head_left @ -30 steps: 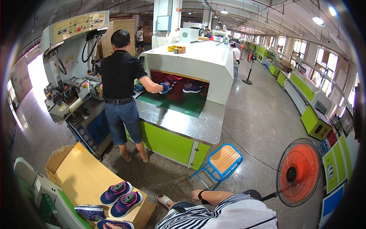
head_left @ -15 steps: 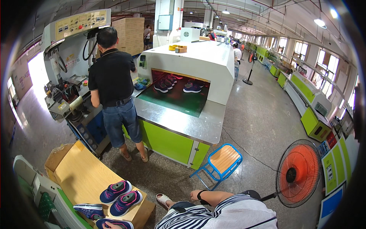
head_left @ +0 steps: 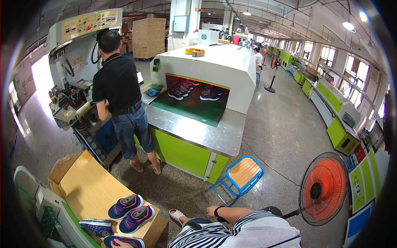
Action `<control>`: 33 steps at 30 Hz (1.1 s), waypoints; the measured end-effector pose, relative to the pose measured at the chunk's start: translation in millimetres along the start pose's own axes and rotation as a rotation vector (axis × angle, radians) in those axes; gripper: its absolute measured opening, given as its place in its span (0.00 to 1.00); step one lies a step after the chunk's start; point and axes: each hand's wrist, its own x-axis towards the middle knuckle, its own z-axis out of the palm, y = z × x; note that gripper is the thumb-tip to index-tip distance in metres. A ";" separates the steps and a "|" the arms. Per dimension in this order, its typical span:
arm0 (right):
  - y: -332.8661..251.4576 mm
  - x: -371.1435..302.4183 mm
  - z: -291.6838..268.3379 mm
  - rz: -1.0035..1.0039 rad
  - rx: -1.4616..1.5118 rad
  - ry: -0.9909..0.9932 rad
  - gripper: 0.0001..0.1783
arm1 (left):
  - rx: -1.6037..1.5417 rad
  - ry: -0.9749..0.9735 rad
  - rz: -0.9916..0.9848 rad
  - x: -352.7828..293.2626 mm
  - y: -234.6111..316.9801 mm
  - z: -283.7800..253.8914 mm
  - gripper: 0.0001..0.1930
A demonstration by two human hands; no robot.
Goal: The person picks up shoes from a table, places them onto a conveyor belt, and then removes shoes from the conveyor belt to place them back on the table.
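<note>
At the lower edge, my left hand (head_left: 120, 244) is closed on a navy sneaker (head_left: 108, 239), partly cut off by the picture's rim. Beside it lie a sneaker on its side (head_left: 96, 226) and two upright navy sneakers with pink trim, one farther back (head_left: 125, 206) and one nearer (head_left: 136, 219). Grey-green lasts show in the openings of the upright two. All rest at the near end of a tan board-topped box (head_left: 89, 177). My right hand (head_left: 211, 211), below a black wristband, lies near my knee; its fingers are mostly hidden.
A co-worker in black (head_left: 120, 78) stands at a machine with a control panel (head_left: 89, 25). Ahead is a white tunnel machine (head_left: 206, 62) with sneakers on its green belt (head_left: 194, 108). A blue-framed stool (head_left: 244, 171) and an orange fan (head_left: 322, 190) stand to the right.
The co-worker has turned and leaned slightly toward the left machine. My view has shifted a little. My left hand stays at the sneaker, and my right arm has barely moved.
</note>
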 end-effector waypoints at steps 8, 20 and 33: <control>-7.7 -7.2 -7.7 0.000 -0.031 -0.046 0.22 | 0.004 0.001 0.020 1.3 11.9 -9.6 0.20; -4.5 2.6 -2.3 0.018 -0.029 -0.035 0.24 | 0.009 0.000 0.054 2.0 16.7 -6.1 0.21; -8.3 0.4 7.4 -0.042 -0.046 0.023 0.20 | 0.061 0.020 0.061 2.9 -19.1 1.0 0.21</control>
